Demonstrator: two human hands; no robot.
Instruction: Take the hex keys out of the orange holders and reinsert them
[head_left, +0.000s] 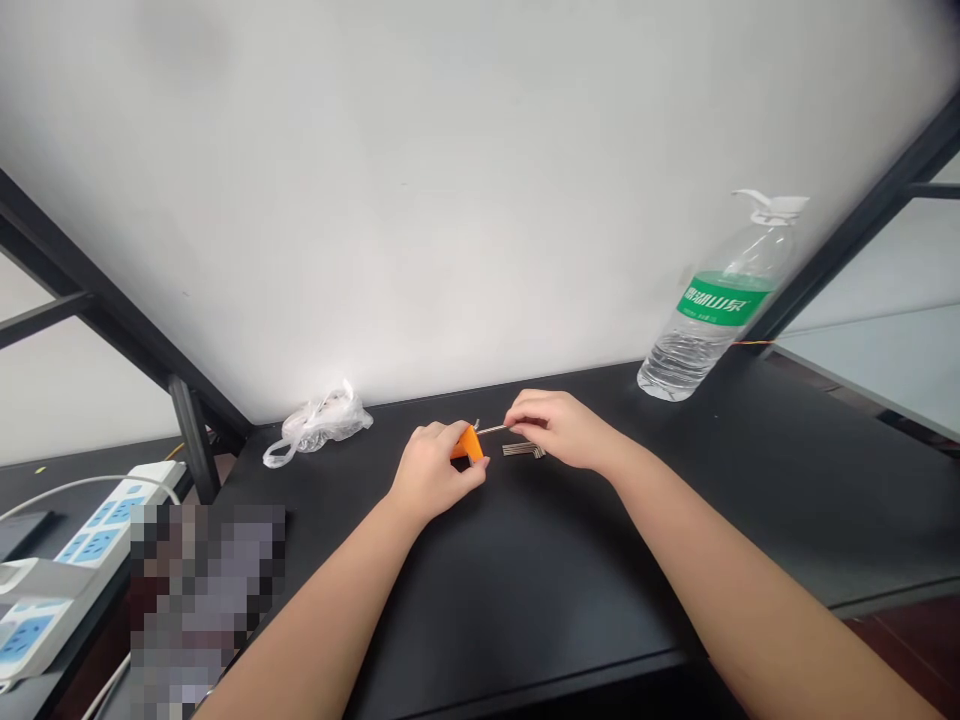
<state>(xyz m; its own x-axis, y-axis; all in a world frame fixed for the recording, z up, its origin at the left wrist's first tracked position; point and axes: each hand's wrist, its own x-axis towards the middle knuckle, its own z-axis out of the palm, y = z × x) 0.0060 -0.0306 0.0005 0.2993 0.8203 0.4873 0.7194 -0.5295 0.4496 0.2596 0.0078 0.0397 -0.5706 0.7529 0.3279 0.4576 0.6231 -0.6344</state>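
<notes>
My left hand (pixel 435 468) is closed around an orange plastic holder (pixel 472 443), thumb below and fingers above. A thin metal hex key (pixel 493 430) runs from the holder to my right hand (pixel 551 425), which pinches its right end between thumb and fingers. Whether its left tip sits inside the holder or just against it, I cannot tell. Several more hex keys (pixel 521 449) with bent ends lie side by side on the black table (pixel 525 570), just below my right fingertips. A small metal end shows above the holder, partly hidden.
A crumpled clear plastic bag (pixel 322 420) lies at the back left by the wall. At the back right stands a large water bottle (pixel 712 310) with a green label. To the left are a white power strip (pixel 90 550) with cables and a pixelated patch.
</notes>
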